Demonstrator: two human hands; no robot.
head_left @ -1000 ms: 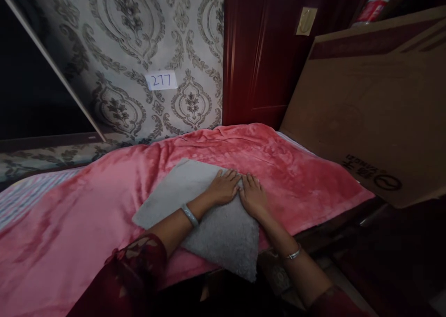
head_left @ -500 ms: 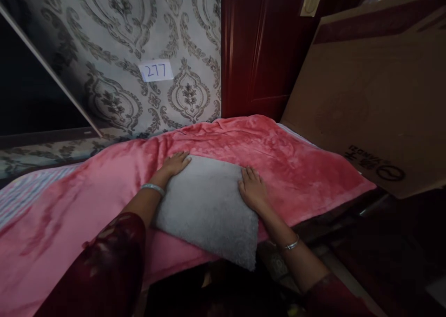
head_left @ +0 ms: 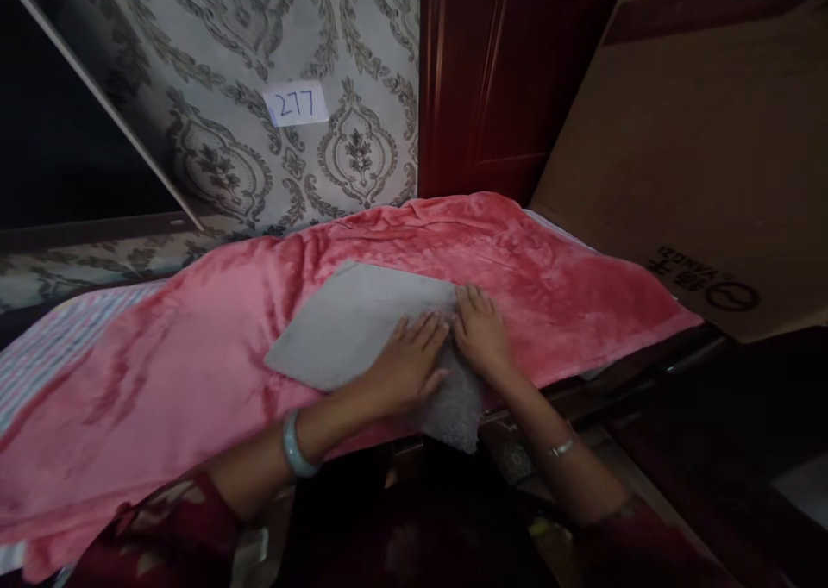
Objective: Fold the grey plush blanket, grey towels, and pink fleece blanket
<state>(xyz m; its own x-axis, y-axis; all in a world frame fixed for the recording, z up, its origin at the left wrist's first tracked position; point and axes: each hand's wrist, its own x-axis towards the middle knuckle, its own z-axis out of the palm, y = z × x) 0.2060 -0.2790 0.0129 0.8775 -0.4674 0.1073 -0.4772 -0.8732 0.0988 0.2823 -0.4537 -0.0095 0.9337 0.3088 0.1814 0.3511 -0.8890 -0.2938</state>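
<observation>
A grey plush cloth lies on a pink fleece blanket, one corner drooping over the front edge. My left hand rests flat across the right half of the cloth, its fingers stretched out and palm down. Close beside it, my right hand lies on the cloth's right edge with its fingers extended, the fingertips by the far right corner. Neither hand is closed around anything. The part of the cloth beneath my left hand and wrist is hidden.
A large cardboard box leans at the right beside a dark red door. Patterned wallpaper bears a paper marked 277. A dark screen stands at the left. Striped fabric shows under the blanket.
My left hand has moved from the cloth's far left corner to its right half, near my right hand. The right hand stays at the right edge. The view has tilted down slightly.
</observation>
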